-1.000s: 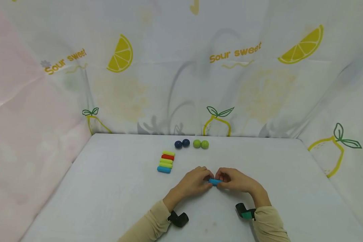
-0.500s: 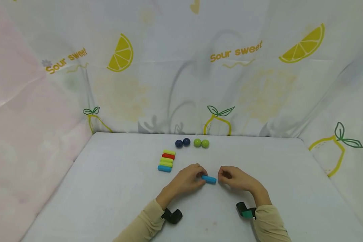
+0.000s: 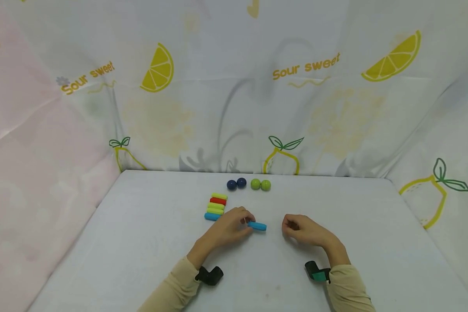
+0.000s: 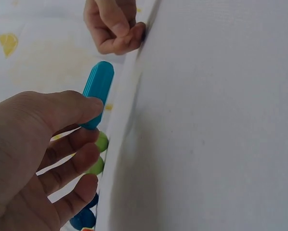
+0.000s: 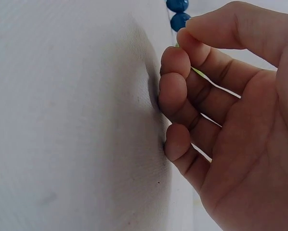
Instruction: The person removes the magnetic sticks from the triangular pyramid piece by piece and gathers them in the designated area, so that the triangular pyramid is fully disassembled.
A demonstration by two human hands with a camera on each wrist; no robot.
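Note:
My left hand [image 3: 229, 226] pinches a short blue ridged stick [image 3: 257, 226] between thumb and fingers, low over the table's middle. In the left wrist view the blue stick [image 4: 98, 89] points out past the thumb, its far end free. Just behind that hand lies a row of similar sticks: a second blue stick [image 3: 212, 216], partly covered by the hand, then yellow-green sticks [image 3: 216, 208] and a red stick [image 3: 218, 201]. My right hand [image 3: 306, 229] rests at the table to the right, fingers loosely curled, thumb against the index fingertip, holding nothing.
Two dark blue balls [image 3: 236, 183] and two green balls [image 3: 260, 184] sit near the back edge of the white table [image 3: 347, 208]. Behind it hangs a lemon-print cloth [image 3: 226, 108]. Each wrist wears a small black camera.
Both hands were at the blue stick; the right hand has let go and stays where it was. My left hand has carried the stick leftward, toward the row of sticks.

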